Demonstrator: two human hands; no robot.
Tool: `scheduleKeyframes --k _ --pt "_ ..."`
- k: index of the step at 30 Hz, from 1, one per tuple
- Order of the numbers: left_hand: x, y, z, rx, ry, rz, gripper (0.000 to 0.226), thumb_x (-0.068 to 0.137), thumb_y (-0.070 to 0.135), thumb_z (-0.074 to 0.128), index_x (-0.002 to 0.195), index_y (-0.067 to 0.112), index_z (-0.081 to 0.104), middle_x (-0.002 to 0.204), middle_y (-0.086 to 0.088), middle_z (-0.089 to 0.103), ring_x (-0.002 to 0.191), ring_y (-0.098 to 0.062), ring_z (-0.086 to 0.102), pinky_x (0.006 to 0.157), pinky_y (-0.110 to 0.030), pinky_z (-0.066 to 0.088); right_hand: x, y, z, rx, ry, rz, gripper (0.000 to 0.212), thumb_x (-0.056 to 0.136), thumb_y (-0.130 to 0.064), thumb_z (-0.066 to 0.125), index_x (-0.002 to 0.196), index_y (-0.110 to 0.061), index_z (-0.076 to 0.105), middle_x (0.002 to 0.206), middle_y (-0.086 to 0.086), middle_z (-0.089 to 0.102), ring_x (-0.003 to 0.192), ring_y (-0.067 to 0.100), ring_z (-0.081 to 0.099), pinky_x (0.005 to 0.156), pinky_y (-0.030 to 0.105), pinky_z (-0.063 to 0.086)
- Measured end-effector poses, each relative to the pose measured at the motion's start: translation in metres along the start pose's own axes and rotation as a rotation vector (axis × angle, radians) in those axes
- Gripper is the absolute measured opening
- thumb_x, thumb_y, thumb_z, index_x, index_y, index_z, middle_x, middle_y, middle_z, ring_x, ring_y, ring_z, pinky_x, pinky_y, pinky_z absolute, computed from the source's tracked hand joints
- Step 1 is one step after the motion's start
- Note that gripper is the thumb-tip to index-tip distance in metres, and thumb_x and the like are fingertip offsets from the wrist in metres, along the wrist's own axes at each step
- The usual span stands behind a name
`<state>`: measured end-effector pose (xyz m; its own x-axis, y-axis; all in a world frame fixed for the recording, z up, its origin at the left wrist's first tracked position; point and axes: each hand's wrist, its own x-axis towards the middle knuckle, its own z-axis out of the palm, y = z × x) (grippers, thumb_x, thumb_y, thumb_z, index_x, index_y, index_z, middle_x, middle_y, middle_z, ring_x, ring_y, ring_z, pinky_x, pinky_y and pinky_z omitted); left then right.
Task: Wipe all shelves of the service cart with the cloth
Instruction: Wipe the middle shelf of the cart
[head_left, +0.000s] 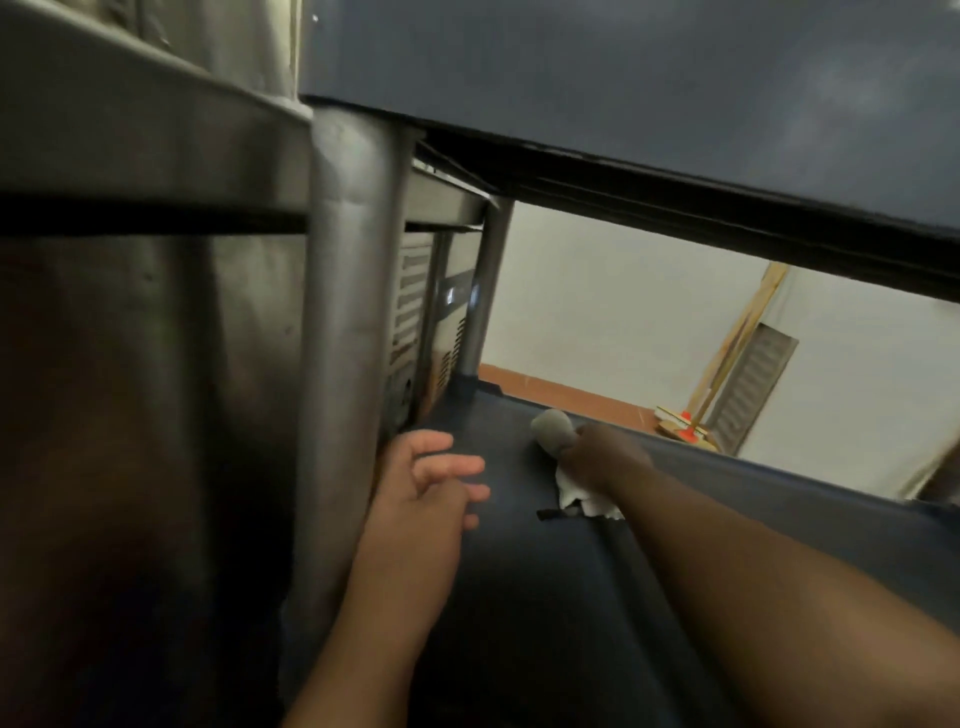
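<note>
Both forearms fill the bottom of the view, reaching in over a lower shelf (519, 597) of the service cart; upper shelf (623, 93) hangs close overhead, metal cart post (348, 322) just left of the arms.

Progress, as a judgement: this lower shelf is the one in hand, wipe is working toward its far end; can't tell whether the upper shelf or the near part of this one is already done, surface shows no clear wet/dry line; any shelf below is out of view.

Left hand (436, 483) lies beside the post, fingers loosely spread, holding nothing. Right hand (602, 457) is curled round the cloth (556, 428), bunched; grey wad sticks out ahead of the knuckles, white tail trails under the wrist onto the shelf; cloth sits right of the left hand, apart from it.
</note>
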<state>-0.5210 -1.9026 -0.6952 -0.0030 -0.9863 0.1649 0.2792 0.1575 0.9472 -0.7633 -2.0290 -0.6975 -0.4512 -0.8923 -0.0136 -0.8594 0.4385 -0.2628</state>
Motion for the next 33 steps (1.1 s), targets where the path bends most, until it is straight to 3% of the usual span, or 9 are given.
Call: scheduleKeyframes --k 6,10,13,18,22,25,27,31,33 --pt "-0.005 -0.008 0.002 0.069 -0.051 -0.013 0.035 0.086 -0.003 0.053 0.101 0.028 0.057 0.088 0.004 0.071 0.080 -0.014 0.069 0.076 -0.035 0.055 0.002 -0.107 0.040 -0.021 0.012 -0.293 0.036 0.088 -0.047 0.041 0.100 -0.023 0.065 0.096 0.002 0.071 0.089 0.023 0.067 0.086 0.042 0.055" --pt "-0.009 -0.006 0.011 0.056 -0.075 -0.059 0.034 0.089 -0.002 0.051 0.106 0.028 0.056 0.090 0.004 0.071 0.077 -0.008 0.069 0.081 -0.036 0.055 0.004 -0.112 0.046 -0.108 0.026 -0.390 0.016 0.094 -0.038 0.045 0.085 -0.026 0.050 0.078 -0.006 0.057 0.085 0.020 0.064 0.082 0.040 0.054" --pt "-0.015 -0.004 0.024 0.059 -0.074 -0.042 0.034 0.088 -0.003 0.050 0.106 0.025 0.056 0.090 0.003 0.071 0.076 -0.009 0.069 0.083 -0.038 0.056 0.004 -0.093 0.042 -0.080 0.083 -0.340 0.015 0.093 -0.036 0.049 0.090 -0.025 0.059 0.084 -0.004 0.064 0.078 0.017 0.062 0.076 0.038 0.052" --pt "-0.029 -0.006 0.066 0.052 -0.084 -0.025 0.033 0.088 -0.004 0.049 0.105 0.022 0.057 0.088 0.001 0.072 0.076 -0.012 0.070 0.070 -0.031 0.056 0.008 -0.017 0.019 -0.102 0.126 -0.237 0.022 0.094 -0.037 0.049 0.090 -0.025 0.067 0.083 -0.003 0.067 0.082 0.021 0.066 0.070 0.036 0.048" --pt "-0.042 -0.014 0.116 0.088 -0.162 -0.012 0.033 0.088 -0.007 0.046 0.105 0.020 0.055 0.088 0.000 0.071 0.074 -0.013 0.069 0.063 -0.028 0.055 0.016 0.071 -0.014 -0.139 0.106 -0.080 0.029 0.096 -0.038 0.050 0.112 -0.022 0.068 0.104 0.002 0.070 0.095 0.024 0.067 0.079 0.038 0.052" --pt "-0.047 -0.019 0.159 0.143 -0.177 0.011 0.033 0.088 -0.007 0.046 0.106 0.019 0.054 0.091 -0.004 0.070 0.073 -0.013 0.068 0.064 -0.029 0.055 0.018 0.152 -0.040 -0.099 0.097 0.022 0.034 0.097 -0.039 0.048 0.119 -0.020 0.065 0.106 0.003 0.069 0.094 0.025 0.066 0.073 0.036 0.047" --pt "-0.049 -0.023 0.194 0.162 -0.169 0.012 0.034 0.088 -0.008 0.045 0.104 0.020 0.053 0.092 -0.006 0.068 0.072 -0.013 0.067 0.062 -0.028 0.053 0.017 0.204 -0.055 -0.072 0.083 0.096 0.036 0.097 -0.043 0.049 0.118 -0.019 0.066 0.106 0.004 0.069 0.095 0.025 0.067 0.073 0.036 0.047" --pt "-0.057 -0.034 0.262 0.179 -0.272 -0.034 0.035 0.090 -0.009 0.043 0.102 0.022 0.050 0.094 -0.006 0.064 0.072 -0.013 0.063 0.060 -0.027 0.050 -0.001 0.293 -0.087 0.064 0.082 0.246 0.042 0.092 -0.056 0.051 0.088 -0.015 0.061 0.084 0.002 0.065 0.081 0.024 0.066 0.078 0.036 0.054" --pt "-0.061 -0.040 0.286 0.193 -0.322 -0.031 0.035 0.089 -0.012 0.041 0.102 0.020 0.050 0.092 -0.007 0.062 0.072 -0.015 0.063 0.059 -0.027 0.049 0.002 0.349 -0.099 0.069 0.115 0.268 0.040 0.091 -0.057 0.047 0.092 -0.021 0.065 0.080 0.000 0.065 0.076 0.023 0.067 0.078 0.035 0.056"
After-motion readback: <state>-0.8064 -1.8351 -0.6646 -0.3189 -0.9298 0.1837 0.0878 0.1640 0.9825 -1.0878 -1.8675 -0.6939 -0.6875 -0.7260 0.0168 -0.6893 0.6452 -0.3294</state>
